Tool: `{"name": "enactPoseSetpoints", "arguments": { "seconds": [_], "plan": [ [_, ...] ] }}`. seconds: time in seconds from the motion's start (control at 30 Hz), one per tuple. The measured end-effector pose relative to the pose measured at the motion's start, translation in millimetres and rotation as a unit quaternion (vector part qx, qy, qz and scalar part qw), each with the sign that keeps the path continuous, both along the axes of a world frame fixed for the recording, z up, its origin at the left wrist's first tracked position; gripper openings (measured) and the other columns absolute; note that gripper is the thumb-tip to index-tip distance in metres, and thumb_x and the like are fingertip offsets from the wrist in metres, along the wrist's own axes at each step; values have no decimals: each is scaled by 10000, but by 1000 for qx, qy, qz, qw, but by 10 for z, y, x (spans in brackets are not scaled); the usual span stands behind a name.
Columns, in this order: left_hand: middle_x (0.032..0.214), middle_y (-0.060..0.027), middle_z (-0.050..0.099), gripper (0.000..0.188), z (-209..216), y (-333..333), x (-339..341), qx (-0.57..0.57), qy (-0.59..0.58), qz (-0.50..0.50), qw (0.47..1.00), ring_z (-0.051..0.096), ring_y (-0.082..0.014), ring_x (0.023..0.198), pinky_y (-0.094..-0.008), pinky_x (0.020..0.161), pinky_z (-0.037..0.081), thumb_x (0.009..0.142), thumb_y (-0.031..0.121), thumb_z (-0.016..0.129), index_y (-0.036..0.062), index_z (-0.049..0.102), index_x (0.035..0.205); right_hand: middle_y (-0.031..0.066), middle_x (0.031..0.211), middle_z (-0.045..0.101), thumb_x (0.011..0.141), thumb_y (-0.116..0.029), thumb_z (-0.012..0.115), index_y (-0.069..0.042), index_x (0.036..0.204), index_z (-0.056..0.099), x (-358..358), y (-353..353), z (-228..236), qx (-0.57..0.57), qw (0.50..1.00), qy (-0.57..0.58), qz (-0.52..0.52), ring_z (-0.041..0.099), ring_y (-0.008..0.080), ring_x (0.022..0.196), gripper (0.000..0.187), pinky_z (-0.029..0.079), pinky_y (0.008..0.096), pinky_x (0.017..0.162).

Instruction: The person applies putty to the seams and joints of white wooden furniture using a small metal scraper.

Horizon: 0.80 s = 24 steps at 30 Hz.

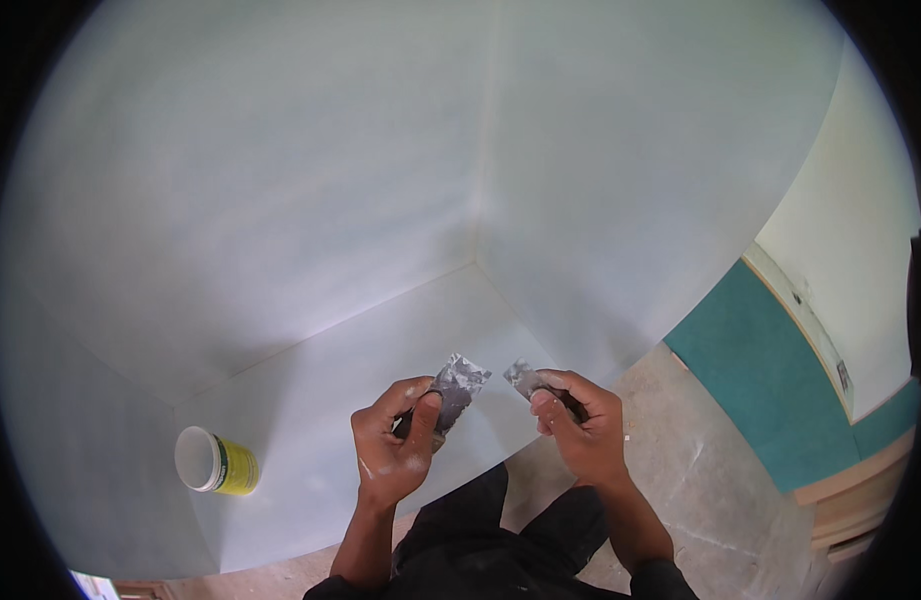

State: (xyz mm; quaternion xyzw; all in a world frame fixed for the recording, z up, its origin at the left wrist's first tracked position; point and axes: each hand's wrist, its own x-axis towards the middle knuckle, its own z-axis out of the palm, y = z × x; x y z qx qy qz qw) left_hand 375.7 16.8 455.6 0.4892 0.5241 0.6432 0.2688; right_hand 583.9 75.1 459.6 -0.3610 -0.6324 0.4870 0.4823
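Observation:
In my left hand [395,440] is a putty knife [460,383], its wide metal blade streaked with white filler. The thumb presses on the blade's base and the fingers wrap the dark handle. My right hand [585,425] grips a smaller putty knife [521,376], its blade also smeared with white. Both blades point up and away from me, close to each other with a narrow gap between. White specks mark the left hand's skin. Beneath them lies a pale, flat ledge [330,400].
An open plastic tub [237,468] with a yellow-green label stands at the ledge's left end. Pale walls meet in a corner [474,262] ahead. To the right are a bare concrete floor [680,470], a teal panel [760,370] and a wooden edge [860,470].

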Motion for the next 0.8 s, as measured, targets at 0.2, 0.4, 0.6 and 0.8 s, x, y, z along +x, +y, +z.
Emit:
{"name": "enactPoseSetpoints", "arguments": {
  "seconds": [0.2, 0.4, 0.6, 0.8],
  "plan": [
    [752, -34, 676, 144, 4, -21, 56, -6, 27, 13, 1000, 552, -43, 602, -207, 540, 435, 976, 77, 655, -29, 704, 1060, 30, 801, 672, 941, -120, 701, 19, 1172, 692, -44, -15, -72, -24, 999, -18, -12, 568, 48, 650, 269, 445, 204, 593],
    [696, -32, 652, 143, 18, -33, 61, -4, 75, 29, 997, 543, -44, 573, -209, 531, 420, 970, 74, 658, -27, 708, 1058, 52, 751, 649, 889, -69, 727, -29, 1179, 716, -82, 13, -62, 67, 993, -85, -43, 513, 60, 618, 294, 405, 218, 561],
    [674, -37, 641, 158, -34, -49, 65, -12, 83, 24, 996, 544, -51, 563, -214, 529, 422, 967, 95, 668, -27, 711, 1059, 42, 691, 594, 889, -62, 725, -43, 1177, 726, -121, 5, -80, 96, 988, -111, -53, 453, 66, 578, 289, 374, 231, 542],
    [689, -60, 657, 140, -104, -76, 67, -24, 113, 23, 993, 563, -71, 558, -229, 533, 441, 952, 69, 669, -26, 711, 1046, 32, 684, 587, 894, -67, 728, -43, 1181, 725, -164, 5, -117, 91, 989, -104, -45, 437, 63, 567, 288, 364, 232, 531]
  ]
}}
